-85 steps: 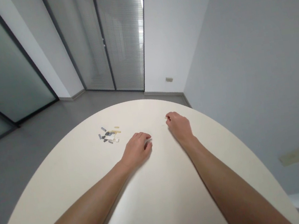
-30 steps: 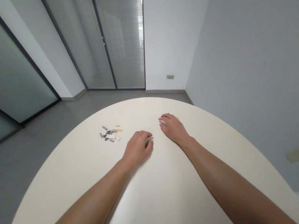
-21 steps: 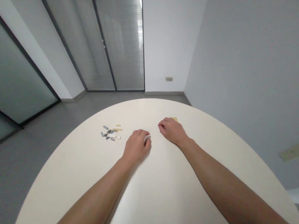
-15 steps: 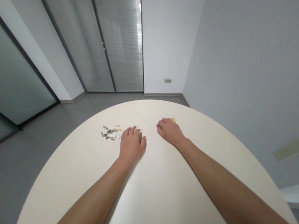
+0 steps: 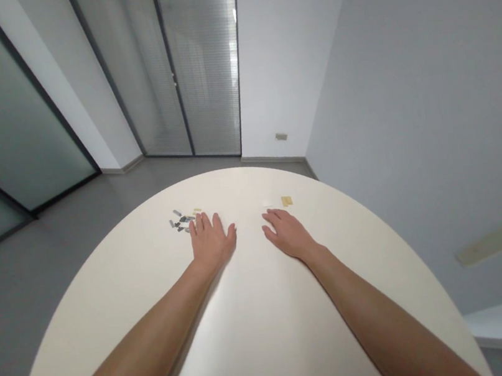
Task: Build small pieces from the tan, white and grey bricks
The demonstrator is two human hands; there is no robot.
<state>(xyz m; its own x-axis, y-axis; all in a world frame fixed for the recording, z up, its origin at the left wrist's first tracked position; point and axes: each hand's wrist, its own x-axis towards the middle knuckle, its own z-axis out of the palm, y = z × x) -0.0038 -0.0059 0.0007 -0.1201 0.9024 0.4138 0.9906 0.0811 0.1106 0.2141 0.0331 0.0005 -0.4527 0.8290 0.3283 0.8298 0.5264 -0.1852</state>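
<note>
My left hand (image 5: 211,239) is open, palm down with its fingers spread. Its fingertips reach the near right side of a loose pile of small dark, grey and yellow pieces (image 5: 180,221), too small to name, and cover part of it. To the right, my right hand (image 5: 290,232) lies low over the table, thumb apart from the fingers, with nothing visible in it. Just beyond its fingertips is a thin whitish piece (image 5: 267,205), hard to make out. Flat yellow pieces (image 5: 286,200) lie close together past the right hand's knuckles.
Both arms rest over a round white table (image 5: 262,324). Beyond its far edge are a grey floor (image 5: 133,190) and glass panels with a dark frame (image 5: 179,85). A grey wall (image 5: 430,92) stands to the right.
My left hand has moved left toward the pile, its fingers spreading. My right hand has opened and drawn back slightly, uncovering the yellow pieces and a whitish piece by its fingertips.
</note>
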